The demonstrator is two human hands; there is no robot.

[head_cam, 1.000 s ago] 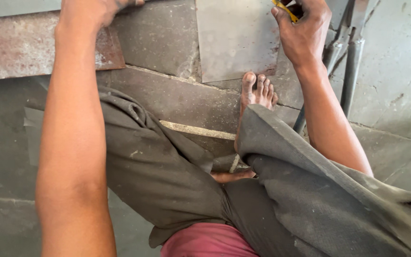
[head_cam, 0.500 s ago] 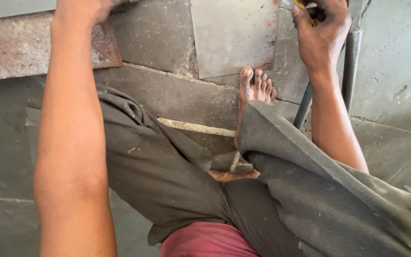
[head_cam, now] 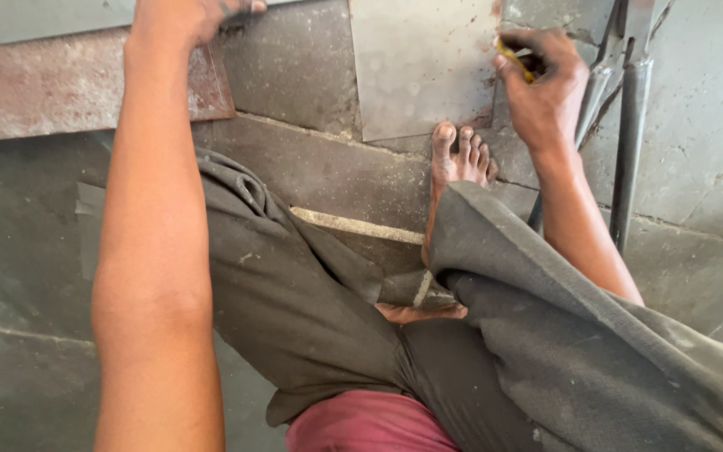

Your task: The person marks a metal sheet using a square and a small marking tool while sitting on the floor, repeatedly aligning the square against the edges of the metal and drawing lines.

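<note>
I sit on a stone floor with my legs folded in grey trousers. My right hand (head_cam: 546, 92) is closed around a small yellow tool (head_cam: 516, 60), held at the right edge of a flat grey metal sheet (head_cam: 420, 67) lying on the floor. My bare right foot (head_cam: 458, 163) rests just below that sheet, toes near its lower edge. My left hand (head_cam: 186, 15) reaches to the top of the view and presses on a rusty brown metal plate (head_cam: 52, 88); its fingers are partly cut off by the frame.
A long dark metal tool with handles (head_cam: 625, 142) lies on the floor at the right, beside my right forearm. Another pale grey sheet (head_cam: 35, 18) shows at the top left. Stone slabs with joints cover the floor (head_cam: 311, 167).
The view has tilted down a little, so the sheet and my right hand sit lower in the picture. My right hand has come down along the sheet's right edge with the yellow tool.
</note>
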